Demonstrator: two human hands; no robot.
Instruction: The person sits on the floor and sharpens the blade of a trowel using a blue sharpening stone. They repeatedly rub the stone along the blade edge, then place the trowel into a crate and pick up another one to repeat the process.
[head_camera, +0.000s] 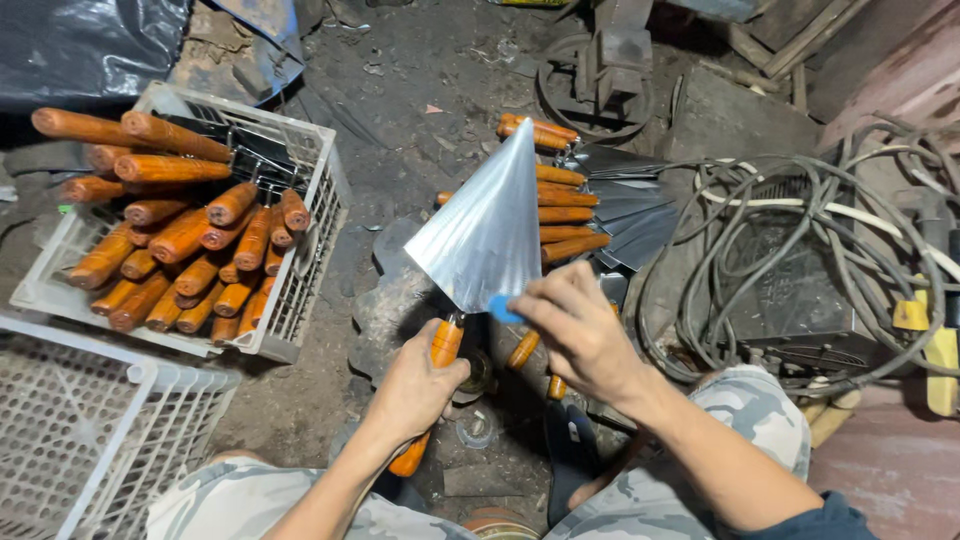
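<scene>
Steel trowel (487, 225) points away from me, blade face up. My left hand (415, 385) is closed on its wooden handle to steady it; my right hand (572, 330) pinches a blue sticker (503, 309) at the blade's heel. Finished trowels fill the crate (300, 290) at left.

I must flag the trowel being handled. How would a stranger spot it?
Between the white crate and the cable tangle, find the left hand. It grips the trowel, the only one raised, blade pointing away, with a blue sticker under the right hand.
</scene>
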